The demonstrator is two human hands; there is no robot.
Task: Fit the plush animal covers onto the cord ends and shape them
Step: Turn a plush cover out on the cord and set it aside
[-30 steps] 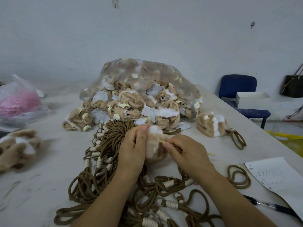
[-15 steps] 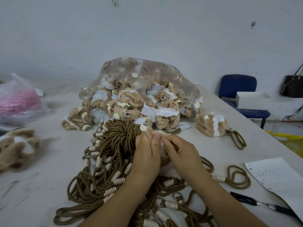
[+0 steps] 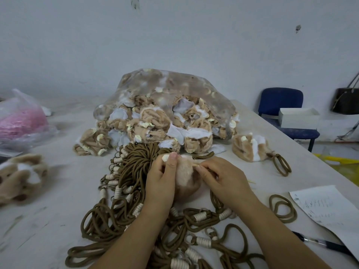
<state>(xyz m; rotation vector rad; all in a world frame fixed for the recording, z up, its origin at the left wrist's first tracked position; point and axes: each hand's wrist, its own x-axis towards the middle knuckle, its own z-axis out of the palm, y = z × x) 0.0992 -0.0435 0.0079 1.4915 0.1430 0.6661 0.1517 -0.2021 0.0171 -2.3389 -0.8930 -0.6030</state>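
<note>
Both bare forearms come in from the bottom edge, the left from about 6 o'clock and the right from about 5 o'clock, and they converge toward the middle of the view. The left hand [image 3: 161, 183] shows its back, with fingers curled round the 9 o'clock side of a plush cover [image 3: 185, 177] and fingertips at its top edge. The right hand [image 3: 223, 179], at 3 o'clock of the cover, lies knuckles up and pinches a thin stick [image 3: 194, 164] whose tip points toward 9 o'clock.
</note>
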